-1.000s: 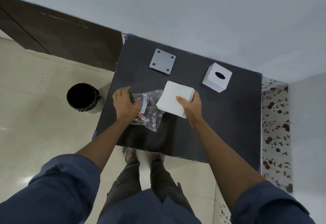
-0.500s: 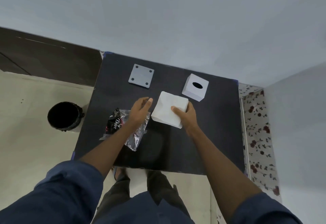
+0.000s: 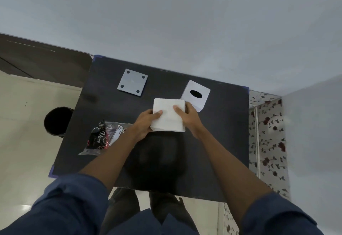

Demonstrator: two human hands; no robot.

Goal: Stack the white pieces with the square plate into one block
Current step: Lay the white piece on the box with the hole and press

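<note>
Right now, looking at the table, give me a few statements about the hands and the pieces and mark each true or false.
1. Both hands hold the flat white piece. True: left hand and right hand grip its opposite sides.
2. The grey square plate is stacked under it. False: the plate lies apart, farther back.
3. The white block with the oval hole stands behind the right hand. True.
4. The left hand rests on the clear plastic bag. False: the bag lies untouched beside the left forearm.

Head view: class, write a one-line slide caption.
Both hands grip a white slab over the black table, between grey plate and white box.
</note>
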